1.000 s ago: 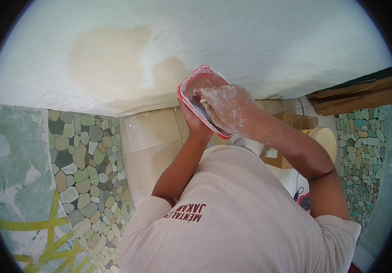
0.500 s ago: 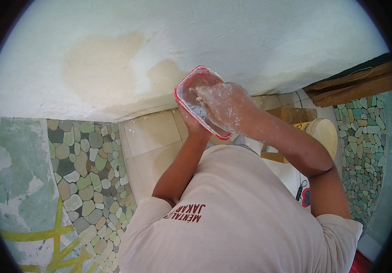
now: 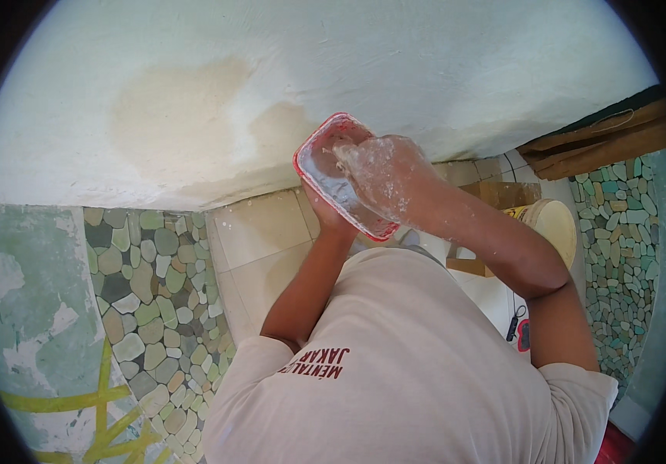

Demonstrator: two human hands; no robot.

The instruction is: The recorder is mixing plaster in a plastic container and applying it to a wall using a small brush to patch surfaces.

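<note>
A rectangular red-rimmed plastic container [image 3: 331, 187] is held tilted below the wall, its inside coated with pale, wet-looking paste. My left hand [image 3: 329, 213] grips it from underneath, with most of the fingers hidden behind it. My right hand [image 3: 385, 174], smeared with white residue, reaches into the container. Its fingers are curled and bunched at the paste; what they hold, if anything, is hidden. Both forearms come up from beside my light T-shirt.
A white wall [image 3: 194, 108] with stains stands ahead. Below are beige tiles [image 3: 259, 232], pebble strips [image 3: 151, 309] and yellow tape [image 3: 66, 400]. At right lie a pale bucket [image 3: 553, 240], a cardboard box [image 3: 468, 266], a brown board [image 3: 596, 147] and a small black-and-red item [image 3: 522, 332].
The container has shifted slightly left. My right hand has moved slightly upward within it, its fingers still curled. The view of the wall and floor has shifted slightly.
</note>
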